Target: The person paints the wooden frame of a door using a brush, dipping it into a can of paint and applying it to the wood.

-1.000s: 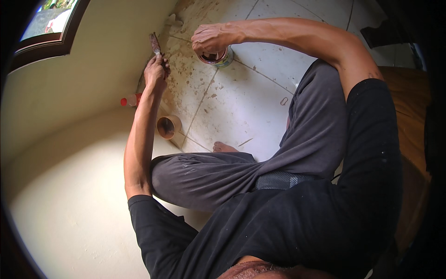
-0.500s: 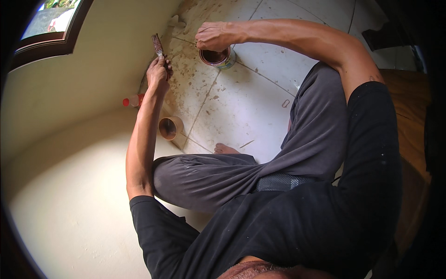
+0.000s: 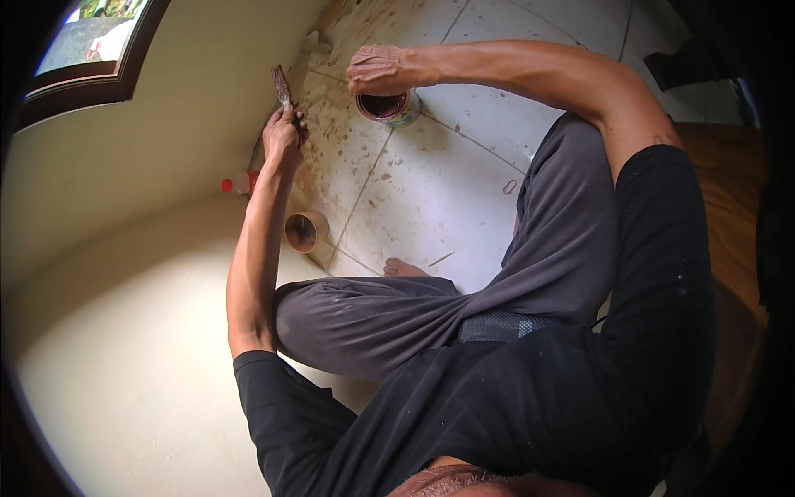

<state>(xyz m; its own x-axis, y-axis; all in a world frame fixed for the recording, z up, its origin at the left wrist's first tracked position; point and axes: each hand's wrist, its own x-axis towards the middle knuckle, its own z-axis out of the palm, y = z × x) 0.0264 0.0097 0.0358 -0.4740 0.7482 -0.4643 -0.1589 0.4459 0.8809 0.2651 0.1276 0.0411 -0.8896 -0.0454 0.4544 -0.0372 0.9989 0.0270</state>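
Observation:
My left hand (image 3: 283,134) is closed round the handle of a paintbrush (image 3: 281,83), whose brown-stained bristles point away from me beside the wall. Over the far rim of an open paint can (image 3: 406,113), my right hand (image 3: 378,70) is curled with its back towards me. Its fingers are bent out of sight, and whatever they grip is hidden. Dark brown paint (image 3: 383,105) shows inside the can, which stands upright on the floor.
A tan cup (image 3: 305,231) with brown residue inside and a red-capped bottle (image 3: 239,184) are by the wall (image 3: 178,157). Brown spots mark the white floor tiles (image 3: 439,199). A thin stick (image 3: 441,258) lies near my foot (image 3: 403,267). A window frame (image 3: 108,85) is at upper left.
My right hand has dropped slightly nearer over the can's rim and turned a little. The left hand keeps its hold on the paintbrush, almost unmoved.

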